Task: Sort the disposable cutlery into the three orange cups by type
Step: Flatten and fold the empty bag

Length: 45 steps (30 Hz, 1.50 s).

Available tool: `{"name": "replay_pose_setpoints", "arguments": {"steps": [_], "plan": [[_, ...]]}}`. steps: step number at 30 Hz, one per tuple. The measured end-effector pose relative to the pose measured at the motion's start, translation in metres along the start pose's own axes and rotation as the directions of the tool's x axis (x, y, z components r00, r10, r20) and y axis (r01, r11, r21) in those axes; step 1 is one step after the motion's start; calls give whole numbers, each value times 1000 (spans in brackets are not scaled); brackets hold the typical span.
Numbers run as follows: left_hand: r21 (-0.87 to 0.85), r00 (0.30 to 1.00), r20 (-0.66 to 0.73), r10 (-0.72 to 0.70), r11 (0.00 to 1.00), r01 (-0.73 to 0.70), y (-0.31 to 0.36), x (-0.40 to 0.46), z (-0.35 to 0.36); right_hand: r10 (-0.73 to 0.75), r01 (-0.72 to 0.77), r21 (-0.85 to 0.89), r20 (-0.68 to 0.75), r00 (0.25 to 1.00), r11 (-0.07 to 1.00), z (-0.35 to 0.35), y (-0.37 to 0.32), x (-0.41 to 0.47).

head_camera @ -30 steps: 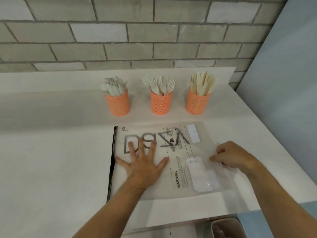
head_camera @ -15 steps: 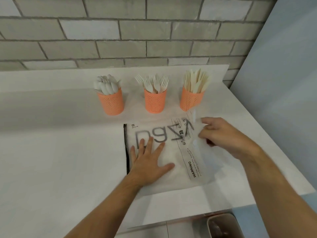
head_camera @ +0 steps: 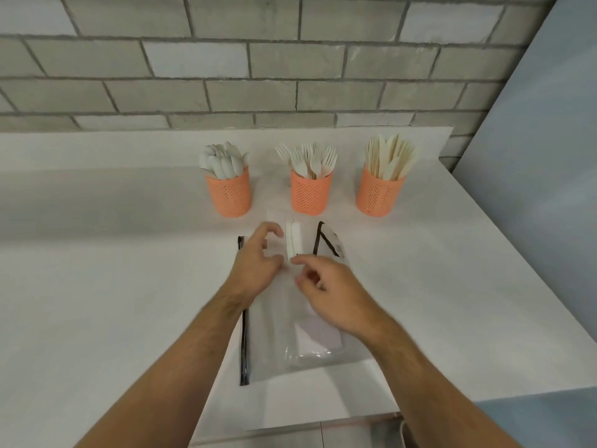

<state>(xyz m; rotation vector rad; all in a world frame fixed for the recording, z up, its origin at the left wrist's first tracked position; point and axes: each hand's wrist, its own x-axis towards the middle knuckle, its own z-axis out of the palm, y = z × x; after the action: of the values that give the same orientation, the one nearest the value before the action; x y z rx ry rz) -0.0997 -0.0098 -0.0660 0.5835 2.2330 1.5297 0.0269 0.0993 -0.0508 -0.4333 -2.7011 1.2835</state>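
Observation:
Three orange mesh cups stand in a row near the wall. The left cup [head_camera: 230,197] holds white spoons, the middle cup [head_camera: 310,197] white forks, the right cup [head_camera: 380,197] pale knives. In front of them a clear plastic zip bag [head_camera: 310,344] with black print lies on the white counter, its right side folded over toward the left. My left hand [head_camera: 256,265] pinches the folded edge of the bag with curled fingers. My right hand [head_camera: 326,291] grips the same fold from the right, next to the left hand.
The white counter [head_camera: 113,302] runs along a grey brick wall [head_camera: 290,59]. Its right edge [head_camera: 523,286] slants past the knife cup, and its front edge lies just below the bag. A blue-grey panel [head_camera: 549,156] stands on the right.
My right hand has carried the bag's right side up and over to the left, folding it. My left hand lifted off its flat press and now pinches the fold. The view shifted.

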Motion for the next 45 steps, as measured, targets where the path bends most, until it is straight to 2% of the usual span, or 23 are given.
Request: {"name": "replay_pose_setpoints", "arguments": {"steps": [2,3,5,8,10,11,13,14,15,19,21,24,29,31,35,39,41,43,45], "plan": [[99,1000,-14,19,995,-18,-2,2,-8,-65,38,-149,-184,981,988,-1,25,0],[141,1000,-22,16,990,-13,-4,2,-12,-59,24,-163,-215,975,986,-1,37,0],[221,1000,-28,7,975,-1,-10,3,-23,23,-47,-143,-170,985,989,2,53,1],[326,1000,-9,-6,945,9,-27,1,-39,127,-126,-311,-17,992,942,8,60,-5],[383,1000,-32,1,924,11,-38,-4,-46,145,-133,-350,10,989,927,11,57,-7],[389,999,-42,18,921,-1,-42,-7,-49,154,-151,-291,-15,988,945,11,54,-7],[352,999,-32,41,935,-27,-46,-11,-55,206,-208,-10,-81,975,978,9,48,3],[317,999,-14,31,948,-25,-45,-13,-58,230,-216,131,-99,968,968,7,48,12],[272,1000,10,1,962,-4,-45,-13,-62,240,-217,200,-96,966,955,3,49,24],[100,991,105,-82,992,72,-42,-13,-78,204,-210,99,65,977,973,-18,48,85],[15,988,105,-111,994,110,-45,-14,-87,153,-163,45,176,972,986,-21,38,112],[-99,977,81,-199,973,206,-59,-19,-98,118,-117,-27,392,912,993,-16,16,135],[-84,970,115,-214,971,224,-66,-23,-102,75,-69,-31,514,855,997,-14,16,150],[-73,967,138,-216,971,228,-63,-21,-102,109,-58,-112,532,840,992,-16,24,154],[-2,956,205,-208,977,213,-58,-19,-104,132,-59,-155,517,846,986,-19,36,160],[182,964,172,-204,968,173,-56,-13,-106,99,-9,-187,480,872,982,-17,43,155],[229,966,145,-213,957,177,-54,-12,-106,77,18,-247,368,927,969,-13,40,147],[227,968,121,-218,956,187,-54,-12,-105,24,58,-394,199,980,917,-2,28,129],[222,969,105,-225,955,198,-55,-12,-106,-79,136,-476,139,987,869,18,10,97]]}}
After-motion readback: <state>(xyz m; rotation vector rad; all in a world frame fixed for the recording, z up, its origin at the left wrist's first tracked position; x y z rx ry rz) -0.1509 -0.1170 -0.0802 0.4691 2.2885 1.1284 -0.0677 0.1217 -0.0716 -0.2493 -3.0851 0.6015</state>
